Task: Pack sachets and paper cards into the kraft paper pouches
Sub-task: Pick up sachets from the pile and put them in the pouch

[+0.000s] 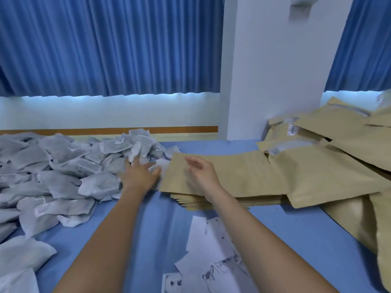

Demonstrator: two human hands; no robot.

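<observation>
A large heap of grey-white sachets (63, 166) covers the left of the blue table. My left hand (140, 173) lies with spread, straight fingers on the sachets at the heap's right edge. A stack of flat kraft paper pouches (234, 176) sits in the middle. My right hand (201, 172) hovers over the stack's left end, fingers loosely bent and blurred, holding nothing that I can see. Loose white paper cards (209, 250) lie near the front edge between my forearms.
Filled kraft pouches (338, 144) pile up at the right, some with white contents showing at their mouths. A white pillar (275, 70) rises behind the table, with blue curtains (105, 45) on both sides. Bare blue tabletop (160, 218) shows between my arms.
</observation>
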